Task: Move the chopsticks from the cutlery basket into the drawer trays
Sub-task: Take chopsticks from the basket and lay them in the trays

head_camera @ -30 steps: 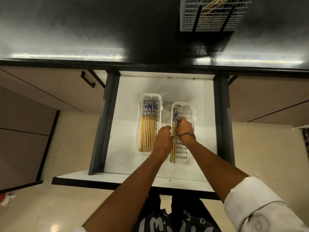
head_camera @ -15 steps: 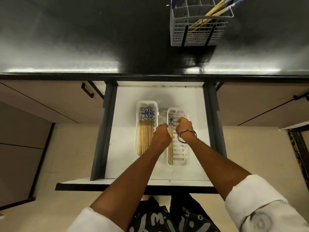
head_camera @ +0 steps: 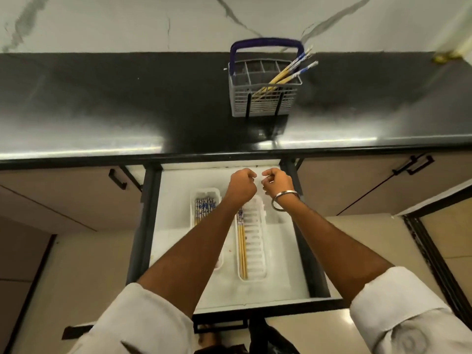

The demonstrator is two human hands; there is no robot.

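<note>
Now both hands have left the right tray (head_camera: 255, 241), where a pair of chopsticks (head_camera: 242, 247) lies along its left wall. The left hand (head_camera: 242, 185) and right hand (head_camera: 277, 183) hover above the tray's far end, fingers curled loosely and holding nothing (so the last placement looks finished). More chopsticks (head_camera: 286, 74) wait in the cutlery basket (head_camera: 263, 98) on the worktop (head_camera: 127, 98), beyond the tray. The path there is free; only the worktop edge must be cleared.
</note>
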